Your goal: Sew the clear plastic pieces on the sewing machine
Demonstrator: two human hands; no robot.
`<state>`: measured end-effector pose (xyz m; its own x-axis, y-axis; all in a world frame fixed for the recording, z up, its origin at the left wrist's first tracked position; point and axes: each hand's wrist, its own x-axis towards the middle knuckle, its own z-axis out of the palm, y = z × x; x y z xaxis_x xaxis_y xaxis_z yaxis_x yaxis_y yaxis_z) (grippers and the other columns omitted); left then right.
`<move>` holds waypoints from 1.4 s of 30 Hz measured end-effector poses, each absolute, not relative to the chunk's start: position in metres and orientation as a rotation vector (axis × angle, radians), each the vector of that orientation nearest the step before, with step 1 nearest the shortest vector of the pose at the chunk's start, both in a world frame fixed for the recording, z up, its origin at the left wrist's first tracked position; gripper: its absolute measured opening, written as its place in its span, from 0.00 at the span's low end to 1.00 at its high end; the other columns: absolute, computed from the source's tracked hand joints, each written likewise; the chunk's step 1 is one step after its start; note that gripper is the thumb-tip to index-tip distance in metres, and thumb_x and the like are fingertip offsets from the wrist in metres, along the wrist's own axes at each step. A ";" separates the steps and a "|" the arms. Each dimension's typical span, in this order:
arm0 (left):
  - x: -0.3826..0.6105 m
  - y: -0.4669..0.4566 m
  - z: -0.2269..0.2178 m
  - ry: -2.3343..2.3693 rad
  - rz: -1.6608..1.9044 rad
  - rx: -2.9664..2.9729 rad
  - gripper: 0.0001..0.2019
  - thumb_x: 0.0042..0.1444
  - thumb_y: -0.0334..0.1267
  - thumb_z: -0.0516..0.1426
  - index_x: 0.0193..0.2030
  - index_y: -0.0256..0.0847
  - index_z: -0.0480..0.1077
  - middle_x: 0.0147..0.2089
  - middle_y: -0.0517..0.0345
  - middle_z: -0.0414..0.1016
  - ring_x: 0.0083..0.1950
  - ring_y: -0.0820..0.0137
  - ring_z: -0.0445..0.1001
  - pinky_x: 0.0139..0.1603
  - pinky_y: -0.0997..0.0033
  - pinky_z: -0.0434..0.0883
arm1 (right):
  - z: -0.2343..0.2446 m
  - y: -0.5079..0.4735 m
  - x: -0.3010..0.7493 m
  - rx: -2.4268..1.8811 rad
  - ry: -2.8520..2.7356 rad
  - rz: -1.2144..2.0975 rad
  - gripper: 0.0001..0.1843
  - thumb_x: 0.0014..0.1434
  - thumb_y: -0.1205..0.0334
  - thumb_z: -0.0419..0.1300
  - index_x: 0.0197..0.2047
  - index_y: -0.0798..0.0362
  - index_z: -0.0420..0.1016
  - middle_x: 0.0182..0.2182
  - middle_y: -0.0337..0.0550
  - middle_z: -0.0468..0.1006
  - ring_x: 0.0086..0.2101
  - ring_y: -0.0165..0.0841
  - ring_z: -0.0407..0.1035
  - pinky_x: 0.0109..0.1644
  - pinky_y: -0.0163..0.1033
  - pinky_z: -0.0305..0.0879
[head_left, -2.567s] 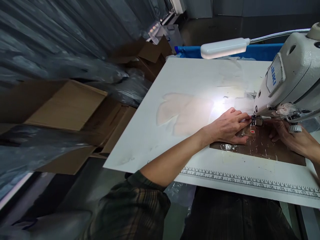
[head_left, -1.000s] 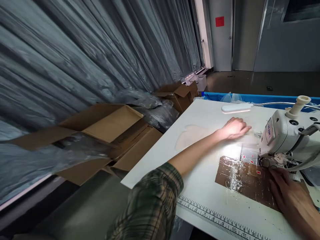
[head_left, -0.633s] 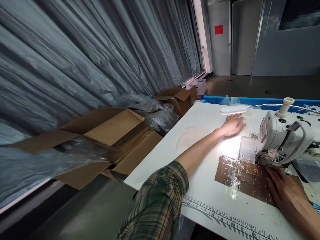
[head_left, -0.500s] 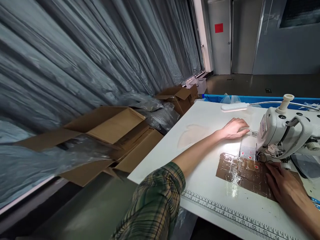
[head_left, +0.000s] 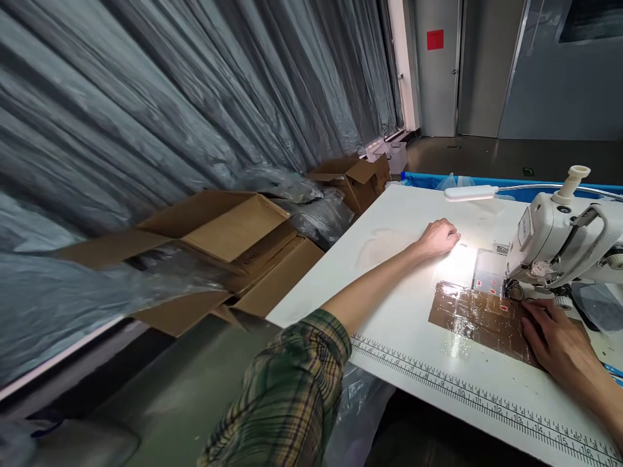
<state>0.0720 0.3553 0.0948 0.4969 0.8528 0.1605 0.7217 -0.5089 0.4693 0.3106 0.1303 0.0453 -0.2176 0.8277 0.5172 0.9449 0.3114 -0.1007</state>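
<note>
My left hand (head_left: 439, 238) is over the white tabletop (head_left: 389, 305), left of the sewing machine (head_left: 538, 237). Its fingers are curled together, and whatever they may hold is hidden or too small to name. My right hand (head_left: 557, 334) lies on a shiny brown taped patch (head_left: 474, 327) in front of the needle area. Its fingers are stretched out and apart, with the tips close to the presser foot (head_left: 513, 292). A metal plate (head_left: 487, 263) with small red marks lies left of the foot, under bright light.
A white lamp (head_left: 471, 193) on a bendable neck reaches over the table's far side. A printed ruler scale (head_left: 467, 392) follows the near edge. Open cardboard boxes (head_left: 238, 224) and clear plastic bags (head_left: 316, 214) stand left of the table, below a grey curtain (head_left: 204, 97).
My left hand has drawn away from the machine, leftward, and its fingers have curled in. My right hand stays by the presser foot. The view has shifted slightly.
</note>
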 end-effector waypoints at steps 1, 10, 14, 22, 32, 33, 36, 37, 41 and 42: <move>0.072 0.353 0.095 1.308 0.543 2.381 0.08 0.58 0.36 0.56 0.34 0.38 0.77 0.46 0.46 0.80 0.54 0.55 0.76 0.60 0.58 0.70 | 0.045 0.131 0.312 -1.572 -2.110 -0.304 0.26 0.72 0.54 0.45 0.50 0.61 0.81 0.38 0.58 0.80 0.28 0.39 0.76 0.28 0.42 0.77; 0.089 0.354 0.093 1.215 0.632 1.937 0.06 0.60 0.32 0.56 0.44 0.38 0.67 0.42 0.49 0.80 0.41 0.68 0.78 0.46 0.67 0.74 | 0.041 0.131 0.315 -1.645 -2.106 -0.237 0.24 0.72 0.53 0.47 0.50 0.57 0.80 0.40 0.57 0.80 0.30 0.39 0.77 0.31 0.43 0.77; 0.095 0.359 0.088 1.182 0.614 1.734 0.13 0.59 0.25 0.54 0.50 0.37 0.63 0.48 0.44 0.81 0.39 0.71 0.80 0.41 0.70 0.75 | 0.036 0.130 0.313 -1.668 -2.059 -0.267 0.23 0.71 0.54 0.47 0.51 0.56 0.80 0.42 0.56 0.80 0.29 0.39 0.76 0.30 0.44 0.76; 0.083 0.357 0.099 1.201 0.653 1.732 0.22 0.52 0.28 0.63 0.54 0.37 0.65 0.58 0.43 0.75 0.48 0.66 0.79 0.52 0.64 0.74 | 0.035 0.130 0.312 -1.688 -2.063 -0.251 0.25 0.71 0.53 0.46 0.51 0.57 0.81 0.42 0.59 0.80 0.27 0.40 0.75 0.25 0.45 0.73; -0.001 0.292 0.134 1.549 0.311 2.308 0.16 0.64 0.48 0.56 0.28 0.41 0.64 0.39 0.54 0.73 0.39 0.64 0.72 0.45 0.62 0.68 | 0.044 0.130 0.311 -1.658 -2.093 -0.272 0.24 0.71 0.54 0.45 0.49 0.56 0.81 0.39 0.56 0.81 0.27 0.38 0.74 0.27 0.43 0.73; -0.006 0.286 0.132 1.559 0.257 2.279 0.18 0.62 0.51 0.57 0.28 0.41 0.63 0.39 0.54 0.72 0.39 0.64 0.72 0.44 0.63 0.68 | 0.043 0.130 0.311 -1.674 -2.081 -0.254 0.24 0.71 0.53 0.46 0.49 0.56 0.80 0.39 0.56 0.81 0.28 0.39 0.74 0.28 0.43 0.74; -0.015 0.274 0.121 1.542 0.216 2.175 0.17 0.57 0.50 0.62 0.28 0.41 0.65 0.42 0.55 0.72 0.42 0.64 0.72 0.45 0.65 0.67 | 0.044 0.131 0.312 -1.688 -2.063 -0.207 0.24 0.70 0.51 0.47 0.49 0.55 0.80 0.40 0.56 0.80 0.32 0.42 0.76 0.33 0.46 0.77; -0.016 0.273 0.117 1.527 0.240 2.148 0.15 0.57 0.48 0.62 0.29 0.41 0.65 0.43 0.56 0.71 0.42 0.65 0.72 0.46 0.65 0.68 | 0.046 0.131 0.312 -1.685 -2.058 -0.195 0.24 0.69 0.50 0.47 0.48 0.54 0.80 0.40 0.56 0.80 0.33 0.43 0.77 0.33 0.46 0.77; -0.020 0.274 0.109 1.467 0.380 2.081 0.11 0.58 0.40 0.60 0.27 0.41 0.67 0.42 0.57 0.71 0.41 0.67 0.72 0.49 0.66 0.68 | 0.050 0.132 0.312 -1.679 -2.022 -0.162 0.23 0.69 0.49 0.47 0.47 0.52 0.79 0.40 0.53 0.80 0.33 0.42 0.77 0.33 0.46 0.77; -0.021 0.274 0.109 1.455 0.408 2.069 0.11 0.58 0.39 0.60 0.26 0.41 0.67 0.41 0.57 0.71 0.41 0.68 0.72 0.48 0.66 0.68 | 0.050 0.132 0.312 -1.684 -2.019 -0.152 0.23 0.69 0.48 0.47 0.47 0.52 0.79 0.40 0.52 0.80 0.33 0.42 0.77 0.33 0.45 0.76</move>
<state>-0.0209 0.2739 0.1090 0.3613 0.9294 -0.0748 0.7550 -0.2445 0.6084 0.3125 0.1317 0.0496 -0.1076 0.8906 0.4419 0.9466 0.2276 -0.2282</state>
